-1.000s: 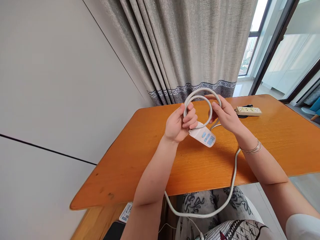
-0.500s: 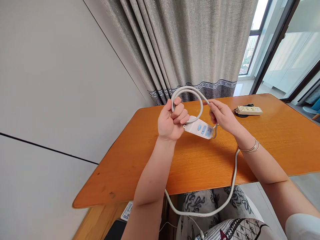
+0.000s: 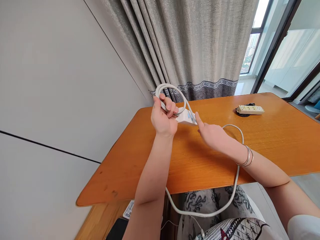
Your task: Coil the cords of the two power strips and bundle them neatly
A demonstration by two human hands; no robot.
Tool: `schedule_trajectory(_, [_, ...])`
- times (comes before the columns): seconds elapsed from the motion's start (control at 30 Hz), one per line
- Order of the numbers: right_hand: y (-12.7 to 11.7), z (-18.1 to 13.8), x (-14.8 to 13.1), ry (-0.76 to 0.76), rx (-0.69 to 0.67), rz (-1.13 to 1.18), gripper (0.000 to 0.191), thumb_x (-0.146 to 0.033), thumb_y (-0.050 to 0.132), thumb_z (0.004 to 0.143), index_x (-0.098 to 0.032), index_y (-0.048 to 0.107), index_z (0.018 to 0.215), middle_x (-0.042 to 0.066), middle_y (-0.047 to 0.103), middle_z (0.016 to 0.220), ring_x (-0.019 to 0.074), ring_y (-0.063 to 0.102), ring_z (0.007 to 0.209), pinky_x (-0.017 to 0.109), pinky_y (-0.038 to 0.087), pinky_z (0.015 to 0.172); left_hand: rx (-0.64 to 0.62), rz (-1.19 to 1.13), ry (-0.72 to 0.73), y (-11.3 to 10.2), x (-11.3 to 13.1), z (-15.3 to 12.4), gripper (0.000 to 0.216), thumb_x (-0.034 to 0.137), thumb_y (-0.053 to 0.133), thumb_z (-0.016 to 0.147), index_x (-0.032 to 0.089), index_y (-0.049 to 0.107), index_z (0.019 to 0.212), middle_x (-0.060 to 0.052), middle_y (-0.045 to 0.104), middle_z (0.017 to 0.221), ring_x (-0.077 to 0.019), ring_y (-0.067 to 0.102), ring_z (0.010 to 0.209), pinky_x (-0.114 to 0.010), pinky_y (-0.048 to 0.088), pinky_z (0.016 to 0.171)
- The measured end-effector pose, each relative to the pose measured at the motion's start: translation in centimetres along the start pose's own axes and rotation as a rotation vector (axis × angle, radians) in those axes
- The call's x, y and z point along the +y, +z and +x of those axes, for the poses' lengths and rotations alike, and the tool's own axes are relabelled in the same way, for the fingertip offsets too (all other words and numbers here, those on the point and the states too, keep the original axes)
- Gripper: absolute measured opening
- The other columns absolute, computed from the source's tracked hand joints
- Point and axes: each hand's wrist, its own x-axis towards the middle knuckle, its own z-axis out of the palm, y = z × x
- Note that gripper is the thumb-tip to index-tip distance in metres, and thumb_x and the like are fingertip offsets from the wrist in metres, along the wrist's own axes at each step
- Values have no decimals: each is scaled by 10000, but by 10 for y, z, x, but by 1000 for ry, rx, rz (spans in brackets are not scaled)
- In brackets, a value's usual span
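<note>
My left hand (image 3: 165,115) is closed round the looped coils of a white power cord (image 3: 177,89), held above the table. Beside its fingertips hangs the white power strip (image 3: 184,117) with blue sockets, tilted and partly hidden behind both hands. My right hand (image 3: 211,133) is at the strip's right end, its fingers pressed on the cord where it comes down from the loop; most of those fingers are hidden. From there the cord runs behind my right wrist, over the table edge and across my lap.
On the orange-brown wooden table (image 3: 147,160) a second, cream power strip (image 3: 250,109) lies at the right with a black cord. A grey curtain (image 3: 200,43) hangs behind the table, and a pale wall panel (image 3: 50,83) stands at the left. Below the left edge is a dark object (image 3: 117,229).
Both hands have moved left, the right one also downward. The loop has tipped left, and the power strip has turned so its sockets show less. A bend of cord now lies right of my right hand.
</note>
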Motion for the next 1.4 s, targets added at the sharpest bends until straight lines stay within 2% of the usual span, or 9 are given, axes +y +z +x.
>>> schedule_trajectory(0.2, [-2,-18,-13,-93,17,-27,660,-127,353,1014,-38,176,1644,247,727,1107,261,741,842,337,560,679,33,113,58,-4,-11,0,379,513,440,1047,240,514,796,49,523,579,-73,322,399,-205,405,475])
schedule_trajectory(0.4, [-11,-27,-11,-233,-100,291,576,-186,477,1000,-4,346,1531,179,757,985,258,726,894,339,518,749,106,144,237,-7,-10,4,378,532,481,1030,236,528,799,60,582,616,-50,345,402,-187,396,495])
schedule_trajectory(0.53, [-10,-31,-9,-247,-60,345,579,-190,433,1018,-30,304,1559,159,757,986,233,713,849,318,485,704,60,112,179,-7,-15,3,319,460,493,1041,238,510,813,62,601,613,-57,407,413,-180,414,500])
schedule_trajectory(0.67, [-12,-36,-12,-182,25,187,552,-201,385,1034,-124,347,1579,146,762,1026,230,714,810,306,457,643,-6,245,83,-6,-27,-4,248,406,538,1025,242,493,844,53,666,675,-73,478,436,-198,470,548])
schedule_trajectory(0.83, [-21,-44,-4,-148,159,100,453,-198,427,1029,-203,544,1467,111,771,1007,203,707,786,279,415,610,-193,389,38,-11,-37,-7,234,382,638,963,236,482,868,35,724,735,-77,550,459,-212,470,562])
schedule_trajectory(0.97, [-28,-47,17,-237,401,196,373,-228,487,1026,-258,627,1370,68,772,1058,177,699,826,258,424,656,-424,526,-25,-15,-38,-10,356,518,671,914,228,472,858,15,724,707,-89,573,477,-207,445,515])
schedule_trajectory(1.1, [-35,-40,40,-277,646,231,285,-354,552,1024,-253,712,1236,56,744,952,168,666,806,260,425,665,-636,534,-191,-12,-35,-16,473,661,654,868,218,489,841,46,618,555,-77,457,375,-194,317,381])
schedule_trajectory(1.2, [-38,-27,55,-269,779,230,351,-502,601,983,-256,749,1184,79,719,980,196,652,879,287,458,723,-739,461,-358,-9,-33,-19,492,674,657,861,207,504,834,85,503,454,-65,371,330,-198,361,400])
schedule_trajectory(1.4, [-29,-3,70,-312,710,197,457,-555,518,1013,-257,720,1294,87,744,1047,173,663,860,263,433,691,-826,367,-512,-7,-30,-18,550,745,533,888,208,494,776,98,376,366,-73,289,302,-230,394,408])
